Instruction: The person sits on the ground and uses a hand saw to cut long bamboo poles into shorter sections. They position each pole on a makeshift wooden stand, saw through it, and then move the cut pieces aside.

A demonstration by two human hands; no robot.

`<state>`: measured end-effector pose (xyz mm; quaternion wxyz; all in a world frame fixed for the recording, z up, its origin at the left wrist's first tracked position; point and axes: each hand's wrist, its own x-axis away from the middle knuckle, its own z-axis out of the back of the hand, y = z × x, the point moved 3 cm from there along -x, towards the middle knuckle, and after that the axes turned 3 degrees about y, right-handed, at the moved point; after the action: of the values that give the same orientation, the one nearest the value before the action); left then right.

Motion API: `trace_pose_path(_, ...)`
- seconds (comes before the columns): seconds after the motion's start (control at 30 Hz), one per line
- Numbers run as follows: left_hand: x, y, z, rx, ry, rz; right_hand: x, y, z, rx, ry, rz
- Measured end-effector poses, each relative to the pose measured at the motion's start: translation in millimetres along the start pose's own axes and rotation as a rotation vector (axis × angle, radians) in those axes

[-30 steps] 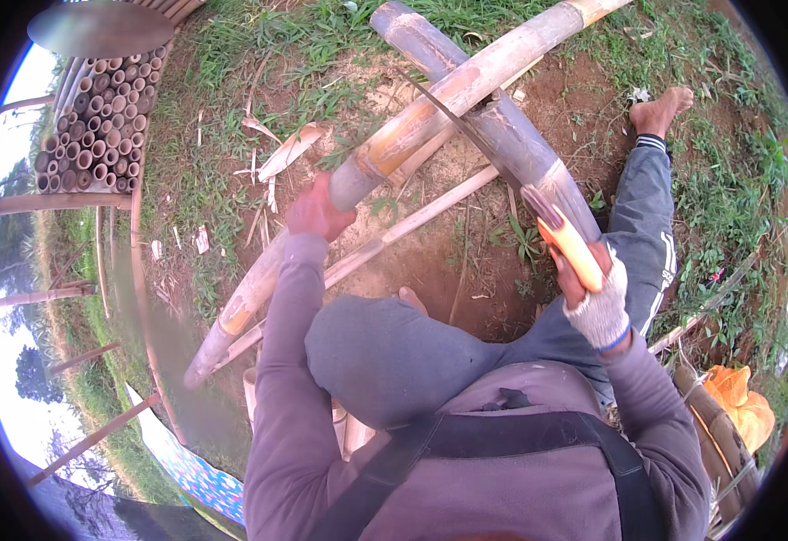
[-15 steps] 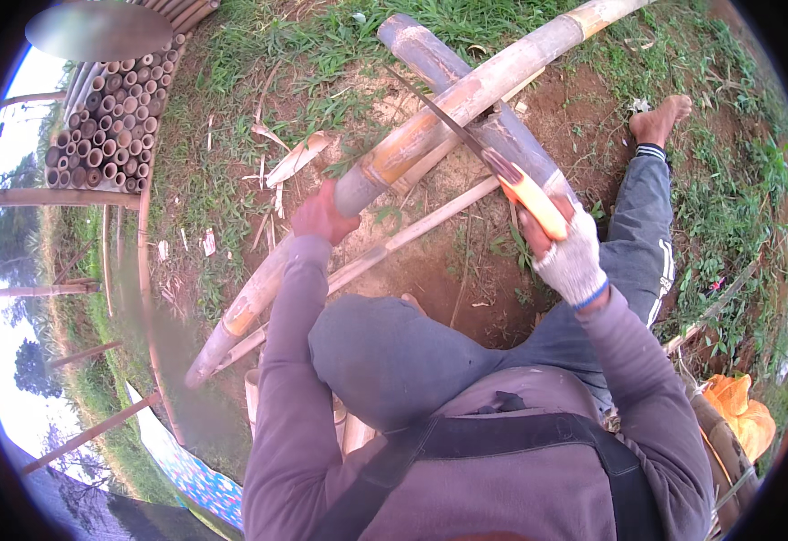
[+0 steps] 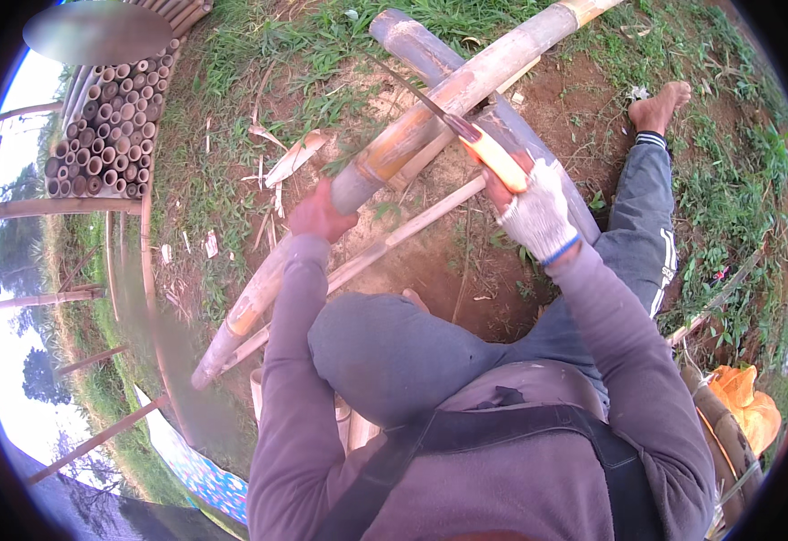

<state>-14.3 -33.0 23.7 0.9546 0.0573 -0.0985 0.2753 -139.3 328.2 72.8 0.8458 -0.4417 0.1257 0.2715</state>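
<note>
Currently: my left hand (image 3: 320, 213) grips the bamboo pole (image 3: 430, 117), gloved right hand (image 3: 538, 216) clenches the orange-handled knife (image 3: 466, 135) — blade on the pole, shavings (image 3: 293, 158) few — most untrimmed.

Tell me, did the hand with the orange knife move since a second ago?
Yes. The right hand with the orange-handled knife has slid up and to the left along the dark bamboo pole, so the blade now lies across the long bamboo pole.

we have a single head-worn fisheye view looking steeply down from close above our own chest and sleeves onto the bamboo pole (image 3: 430, 126) and bare ground (image 3: 430, 261) at arm's reach, its rim bending outward to grass (image 3: 728, 189) and sky (image 3: 6, 352).
</note>
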Motion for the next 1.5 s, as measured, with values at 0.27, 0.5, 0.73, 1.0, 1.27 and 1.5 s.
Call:
trace_pose_path(0.27,7.8,-0.5,-4.9,0.001,0.001,0.027,116.2,-4.1,113.0,0.017,-0.128,0.002)
trace_pose_path(0.5,1.7,3.3,0.4,-0.005,-0.011,0.011,-33.5,-6.4,-18.9,-0.046,-0.068,-0.003)
trace_pose_path(0.73,7.8,-5.6,-4.4,-0.014,-0.004,0.044,112.6,-23.3,135.1,0.167,-0.212,0.216)
trace_pose_path(1.0,1.2,10.7,1.9,0.020,-0.034,0.030,-42.6,-6.3,-19.8,0.000,-0.092,0.035)
trace_pose_path(1.27,4.6,-4.2,-0.9,0.009,-0.026,0.038,118.6,-9.1,127.1,0.231,-0.213,0.335)
trace_pose_path(1.5,0.9,3.9,-5.3,0.007,-0.012,0.025,9.6,-3.7,18.1,0.069,-0.101,0.304)
